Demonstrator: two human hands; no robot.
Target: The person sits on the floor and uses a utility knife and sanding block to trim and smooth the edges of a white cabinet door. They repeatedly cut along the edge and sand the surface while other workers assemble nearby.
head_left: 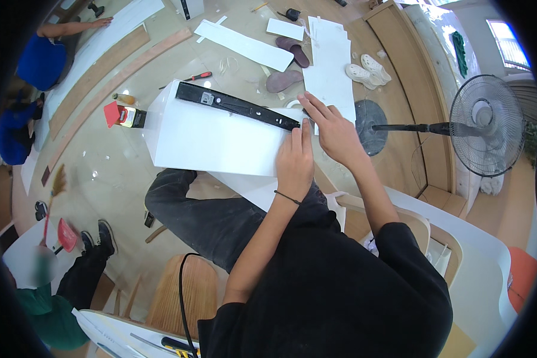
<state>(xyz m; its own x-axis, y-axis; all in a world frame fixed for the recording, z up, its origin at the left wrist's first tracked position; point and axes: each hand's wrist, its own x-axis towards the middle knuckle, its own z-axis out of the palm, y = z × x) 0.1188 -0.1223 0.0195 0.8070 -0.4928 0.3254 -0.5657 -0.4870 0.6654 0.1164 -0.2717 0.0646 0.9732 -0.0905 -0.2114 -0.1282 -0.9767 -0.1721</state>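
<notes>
A white box-shaped panel piece (pixel 221 140), likely a drawer, rests by my raised leg. Along its upper face lies a black metal drawer slide (pixel 238 105), slanting down to the right. My left hand (pixel 295 158) has its fingertips pressed on the slide's right end, the fingers close together; its thumb is hidden. Just right of it, my right hand (pixel 335 134) reaches over the box's right edge with its fingers stretched out, near the same end of the slide. Nothing shows in the right hand. A small white ring-shaped item (pixel 293 104) lies beyond the fingertips.
Beyond the box lie a screwdriver (pixel 198 76), white boards (pixel 244 45), purple slippers (pixel 283 80) and white clogs (pixel 369 71). A standing fan (pixel 483 125) is at right. Co-workers in blue (pixel 42 62) and green (pixel 53 322) are at left, near a red dustpan (pixel 67 235).
</notes>
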